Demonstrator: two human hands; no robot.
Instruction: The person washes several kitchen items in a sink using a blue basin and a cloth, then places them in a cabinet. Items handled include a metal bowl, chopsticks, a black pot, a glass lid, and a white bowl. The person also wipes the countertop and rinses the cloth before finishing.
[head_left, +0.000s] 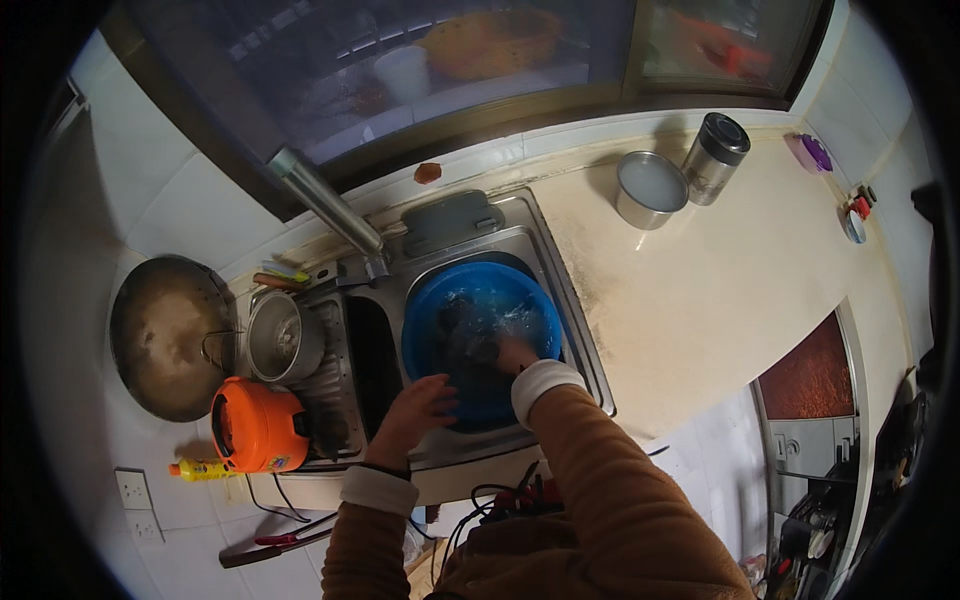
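A blue plastic basin (420, 315) stands in the right bowl of a stainless-steel sink (592, 375). It holds water and something dark, blurred under the moving surface. My right hand (517, 354) reaches into the basin; its fingers are under water or blurred, so whether they grip anything cannot be told. Over the basin's near left rim is my left hand (420, 412), with fingers apart and nothing in them. The metal faucet (330, 202) rises behind the sink, its upper end turned to the left.
Left of the basin are a metal pot (262, 337), an orange rice cooker (259, 431), a large wok (165, 337) and a yellow bottle (201, 470). On the counter (697, 300) at right stand a metal bowl (651, 191) and a steel canister (716, 161). A window (480, 112) is behind.
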